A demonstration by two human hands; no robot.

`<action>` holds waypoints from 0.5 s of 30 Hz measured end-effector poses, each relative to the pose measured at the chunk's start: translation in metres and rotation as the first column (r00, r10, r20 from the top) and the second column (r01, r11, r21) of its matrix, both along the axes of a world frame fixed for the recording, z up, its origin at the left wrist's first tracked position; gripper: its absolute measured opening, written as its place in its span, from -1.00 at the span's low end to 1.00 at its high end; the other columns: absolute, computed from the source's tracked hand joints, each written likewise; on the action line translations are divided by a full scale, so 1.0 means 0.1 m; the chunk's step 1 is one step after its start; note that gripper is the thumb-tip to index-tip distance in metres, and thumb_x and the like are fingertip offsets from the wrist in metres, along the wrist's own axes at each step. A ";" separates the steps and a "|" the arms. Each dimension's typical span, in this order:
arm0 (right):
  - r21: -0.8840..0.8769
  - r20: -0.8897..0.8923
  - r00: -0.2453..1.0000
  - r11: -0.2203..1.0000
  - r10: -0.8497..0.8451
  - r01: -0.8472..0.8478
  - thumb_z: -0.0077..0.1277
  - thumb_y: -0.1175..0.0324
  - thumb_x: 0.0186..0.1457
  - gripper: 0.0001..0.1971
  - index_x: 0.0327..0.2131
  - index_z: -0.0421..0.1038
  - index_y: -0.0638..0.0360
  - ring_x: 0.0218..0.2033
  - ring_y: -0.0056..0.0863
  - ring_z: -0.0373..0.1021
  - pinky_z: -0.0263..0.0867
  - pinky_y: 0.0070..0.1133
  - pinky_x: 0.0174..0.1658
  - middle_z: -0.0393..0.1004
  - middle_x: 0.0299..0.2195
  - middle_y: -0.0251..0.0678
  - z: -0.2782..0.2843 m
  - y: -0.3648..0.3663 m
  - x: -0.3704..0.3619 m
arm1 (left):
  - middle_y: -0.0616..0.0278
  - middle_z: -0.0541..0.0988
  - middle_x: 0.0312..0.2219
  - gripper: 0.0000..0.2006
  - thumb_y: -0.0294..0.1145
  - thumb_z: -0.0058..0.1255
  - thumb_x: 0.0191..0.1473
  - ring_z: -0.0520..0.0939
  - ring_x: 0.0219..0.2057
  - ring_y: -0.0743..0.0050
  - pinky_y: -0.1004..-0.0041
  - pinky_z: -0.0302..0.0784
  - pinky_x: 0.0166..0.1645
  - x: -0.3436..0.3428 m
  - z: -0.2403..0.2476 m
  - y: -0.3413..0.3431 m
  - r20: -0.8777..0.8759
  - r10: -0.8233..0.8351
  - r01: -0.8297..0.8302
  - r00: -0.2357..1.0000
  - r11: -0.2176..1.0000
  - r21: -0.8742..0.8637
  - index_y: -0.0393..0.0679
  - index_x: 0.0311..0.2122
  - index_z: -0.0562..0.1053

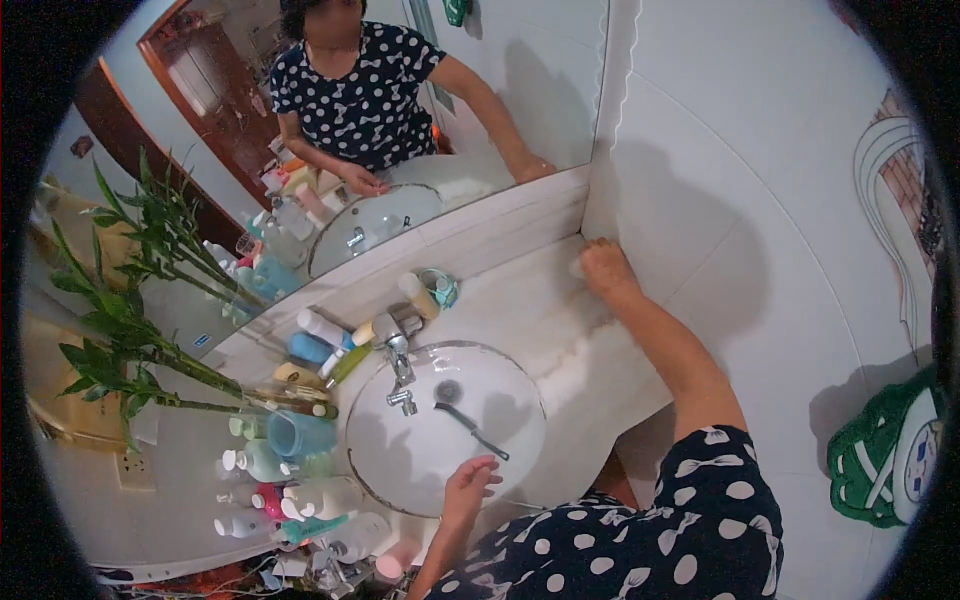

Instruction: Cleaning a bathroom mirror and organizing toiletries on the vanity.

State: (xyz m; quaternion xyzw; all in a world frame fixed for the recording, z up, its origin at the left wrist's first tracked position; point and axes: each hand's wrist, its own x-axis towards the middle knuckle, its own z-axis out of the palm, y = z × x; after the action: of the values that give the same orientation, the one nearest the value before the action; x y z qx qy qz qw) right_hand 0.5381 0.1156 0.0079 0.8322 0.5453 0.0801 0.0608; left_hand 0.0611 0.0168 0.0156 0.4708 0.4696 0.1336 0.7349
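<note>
The right hand (607, 268) is at the counter (575, 350)'s back corner, beside the wall (690, 220); I cannot tell its grip; the left hand (470, 487), fingers loosely apart, is over the sink (515, 400), near a dark tool (470, 428) lying inside.

**Dark Short-Sleeved Top Printed in White**

A dark top (620, 548) is worn, scattered with white round dots and white bow shapes. Short sleeves (718, 468) are printed to match. A rounded neckline (333, 73) is shown in reflection. Both forearms (662, 335) are uncovered, and the left hand (468, 488) and right hand (607, 270) are ungloved.
</note>
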 end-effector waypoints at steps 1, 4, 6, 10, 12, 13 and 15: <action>0.292 -0.227 0.967 0.939 -0.114 0.180 -0.02 0.44 -0.02 -0.83 -0.36 0.54 0.25 -0.14 -0.28 0.39 0.28 -0.40 -0.08 0.53 -0.27 -0.24 0.08 0.02 -0.10 | 0.29 0.53 -0.18 -0.76 -0.37 -0.11 0.18 0.59 -0.25 0.48 0.52 0.43 -0.25 -0.03 -0.01 -0.01 -0.004 0.008 -0.008 1.000 1.000 -0.008 -0.10 -0.06 0.45; 0.679 -0.667 0.739 0.485 0.096 0.551 -0.07 0.42 0.04 -0.77 -0.26 0.48 0.34 -0.22 -0.10 0.42 0.29 -0.31 -0.14 0.50 -0.35 -0.07 0.59 0.22 -0.33 | 0.24 0.55 -0.16 -0.75 -0.33 -0.12 0.20 0.59 -0.24 0.43 0.49 0.42 -0.23 -0.13 -0.03 -0.03 0.005 0.013 -0.012 1.000 1.000 -0.027 -0.14 -0.06 0.42; 0.786 -0.613 0.743 0.110 0.267 0.609 -0.05 0.44 0.01 -0.73 -0.21 0.43 0.40 -0.22 -0.06 0.40 0.27 -0.30 -0.14 0.48 -0.28 -0.02 0.95 0.41 -0.18 | 0.24 0.55 -0.16 -0.76 -0.33 -0.12 0.20 0.59 -0.24 0.43 0.49 0.42 -0.23 -0.11 0.01 -0.04 0.020 0.001 0.000 1.000 1.000 -0.027 -0.13 -0.06 0.42; 0.748 -0.599 0.745 -0.126 0.294 0.652 -0.08 0.51 0.00 -0.65 -0.09 0.30 0.44 -0.05 -0.07 0.27 0.16 -0.37 0.02 0.35 -0.11 0.08 1.45 0.96 -0.20 | 0.28 0.54 -0.17 -0.76 -0.35 -0.11 0.18 0.59 -0.24 0.48 0.51 0.42 -0.23 -0.10 0.09 -0.05 0.006 0.007 -0.006 1.000 1.000 -0.020 -0.11 -0.06 0.44; 0.777 -0.612 0.778 -0.079 0.141 0.625 -0.08 0.55 -0.02 -0.63 -0.08 0.26 0.45 0.02 -0.10 0.20 0.10 -0.39 0.09 0.31 -0.09 0.07 1.51 1.18 -0.25 | 0.28 0.54 -0.17 -0.76 -0.35 -0.11 0.18 0.59 -0.24 0.48 0.51 0.42 -0.23 -0.08 0.14 -0.07 -0.001 0.003 -0.003 1.000 1.000 -0.017 -0.11 -0.06 0.44; 0.778 -0.598 0.797 -0.176 0.084 0.603 -0.11 0.55 -0.01 -0.62 -0.07 0.23 0.49 0.06 -0.06 0.15 0.04 -0.35 0.13 0.26 -0.05 0.11 1.51 1.28 -0.28 | 0.27 0.54 -0.17 -0.76 -0.36 -0.12 0.18 0.59 -0.24 0.47 0.51 0.42 -0.23 -0.05 0.15 -0.06 -0.003 -0.001 0.001 1.000 1.000 -0.017 -0.12 -0.06 0.44; 0.756 -0.600 0.792 -0.246 0.108 0.607 -0.15 0.55 0.01 -0.54 0.01 0.11 0.57 0.13 0.01 0.06 -0.07 -0.28 0.21 0.12 0.06 0.19 1.50 1.54 -0.57 | 0.27 0.54 -0.17 -0.76 -0.36 -0.12 0.18 0.59 -0.24 0.47 0.51 0.42 -0.23 -0.09 0.10 -0.07 0.004 0.019 -0.019 1.000 1.000 -0.013 -0.12 -0.06 0.44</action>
State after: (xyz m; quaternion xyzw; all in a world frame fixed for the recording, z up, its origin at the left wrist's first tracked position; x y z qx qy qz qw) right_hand 0.4809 0.2695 0.1575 0.6565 0.0800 0.2493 -0.7074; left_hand 0.0517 0.0096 0.0251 0.4612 0.4735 0.1384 0.7375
